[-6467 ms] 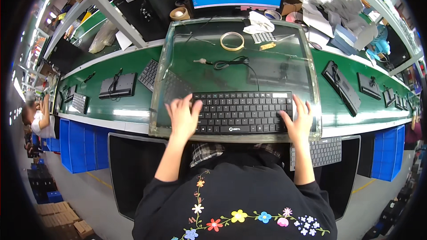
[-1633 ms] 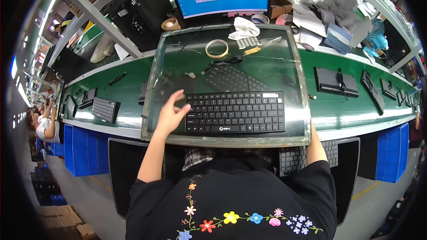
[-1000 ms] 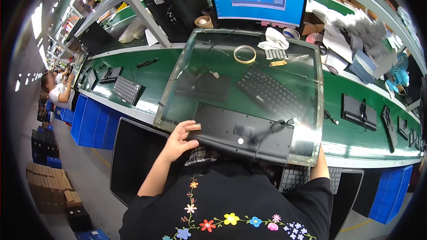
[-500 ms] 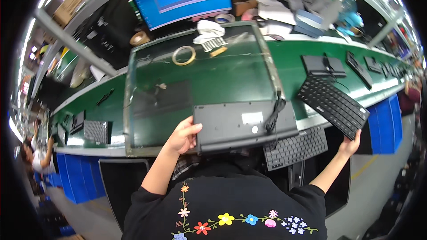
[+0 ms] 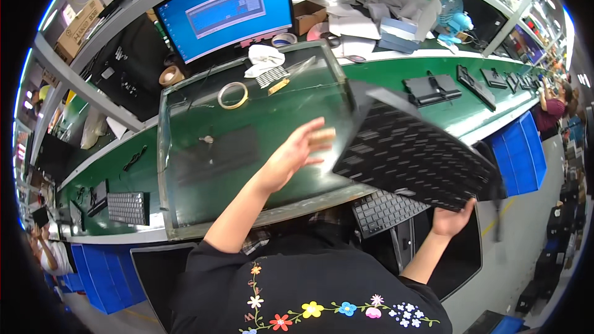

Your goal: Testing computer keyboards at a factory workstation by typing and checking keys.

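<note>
My right hand (image 5: 455, 218) grips the near corner of a black keyboard (image 5: 414, 154), which is raised and tilted with its keys facing me, blurred by motion. A dark edge shows behind its far side; whether that is a second keyboard I cannot tell. Something thin and dark, perhaps a cable, hangs blurred by its right end. My left hand (image 5: 296, 156) is empty, fingers spread, over the glass-topped pane (image 5: 247, 201) on the green bench, just left of the keyboard. Below the raised keyboard, another black keyboard (image 5: 387, 210) lies at the bench's front edge.
A monitor (image 5: 226, 15) stands at the back, with a tape roll (image 5: 233, 95) and white cloth (image 5: 265, 60) on the pane. Black keyboards (image 5: 127, 208) lie along the left bench and folded devices (image 5: 432, 88) along the right. Blue bins (image 5: 520, 154) stand below.
My left hand has let go of the face-down keyboard and moved up and right, fingers spreading. The right-hand keyboard has swung left and over where that one was. The view has shifted slightly.
</note>
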A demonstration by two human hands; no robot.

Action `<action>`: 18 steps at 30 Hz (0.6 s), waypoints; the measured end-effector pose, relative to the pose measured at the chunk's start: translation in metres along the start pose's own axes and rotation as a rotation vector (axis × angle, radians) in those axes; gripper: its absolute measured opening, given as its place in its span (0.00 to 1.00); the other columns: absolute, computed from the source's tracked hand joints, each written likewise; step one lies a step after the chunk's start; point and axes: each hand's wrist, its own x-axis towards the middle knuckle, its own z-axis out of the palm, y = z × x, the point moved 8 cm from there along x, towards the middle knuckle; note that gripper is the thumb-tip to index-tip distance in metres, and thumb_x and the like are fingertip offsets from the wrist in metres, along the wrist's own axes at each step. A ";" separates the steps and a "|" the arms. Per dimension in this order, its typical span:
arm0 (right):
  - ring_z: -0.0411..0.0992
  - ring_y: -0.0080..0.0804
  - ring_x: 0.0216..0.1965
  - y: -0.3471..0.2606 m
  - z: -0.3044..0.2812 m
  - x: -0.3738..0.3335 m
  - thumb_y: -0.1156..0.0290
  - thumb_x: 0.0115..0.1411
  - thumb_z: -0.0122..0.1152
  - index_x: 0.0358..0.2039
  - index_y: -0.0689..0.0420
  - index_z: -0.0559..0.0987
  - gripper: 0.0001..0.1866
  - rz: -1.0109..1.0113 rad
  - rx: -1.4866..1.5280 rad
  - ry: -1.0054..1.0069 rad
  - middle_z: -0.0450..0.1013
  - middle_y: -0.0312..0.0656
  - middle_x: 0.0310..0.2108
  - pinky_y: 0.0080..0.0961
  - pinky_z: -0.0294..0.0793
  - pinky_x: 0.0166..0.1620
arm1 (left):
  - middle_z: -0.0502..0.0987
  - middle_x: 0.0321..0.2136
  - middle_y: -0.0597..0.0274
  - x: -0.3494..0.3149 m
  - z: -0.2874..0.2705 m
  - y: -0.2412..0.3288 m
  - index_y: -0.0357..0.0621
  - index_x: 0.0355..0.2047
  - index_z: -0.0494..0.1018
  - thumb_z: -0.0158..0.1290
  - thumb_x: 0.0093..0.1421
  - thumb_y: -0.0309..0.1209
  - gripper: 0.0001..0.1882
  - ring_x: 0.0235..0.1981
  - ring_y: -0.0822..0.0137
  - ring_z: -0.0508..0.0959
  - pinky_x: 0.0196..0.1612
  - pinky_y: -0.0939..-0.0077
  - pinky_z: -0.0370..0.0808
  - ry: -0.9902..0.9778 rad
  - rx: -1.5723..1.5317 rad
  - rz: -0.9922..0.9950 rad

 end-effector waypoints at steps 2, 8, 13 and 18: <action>0.63 0.38 0.58 0.049 0.006 0.001 0.66 0.62 0.51 0.65 0.48 0.56 0.31 -0.026 -0.178 0.183 0.64 0.43 0.58 0.39 0.64 0.58 | 0.60 0.59 0.51 -0.058 -0.010 0.015 0.41 0.63 0.50 0.50 0.61 0.28 0.32 0.59 0.63 0.63 0.59 0.69 0.60 0.155 0.381 0.065; 0.71 0.32 0.41 0.191 0.041 0.013 0.79 0.53 0.59 0.62 0.50 0.60 0.36 0.592 -1.026 -0.036 0.75 0.45 0.39 0.26 0.69 0.46 | 0.75 0.42 0.59 -0.183 -0.081 0.025 0.40 0.58 0.58 0.50 0.61 0.28 0.25 0.31 0.72 0.79 0.15 0.82 0.75 0.764 0.124 -0.105; 0.61 0.51 0.55 0.219 0.102 0.005 0.83 0.46 0.54 0.51 0.44 0.74 0.31 0.002 -1.902 -0.721 0.66 0.47 0.54 0.40 0.62 0.56 | 0.76 0.40 0.59 -0.215 -0.109 0.025 0.41 0.58 0.59 0.53 0.59 0.31 0.28 0.29 0.72 0.79 0.18 0.80 0.76 0.876 0.295 -0.125; 0.41 0.61 0.66 0.248 0.127 -0.045 0.77 0.43 0.61 0.49 0.29 0.75 0.33 0.056 -1.905 -1.244 0.47 0.44 0.66 0.73 0.35 0.59 | 0.78 0.38 0.54 -0.228 -0.128 0.051 0.43 0.58 0.63 0.58 0.54 0.34 0.31 0.31 0.66 0.80 0.26 0.74 0.77 1.020 0.996 -0.506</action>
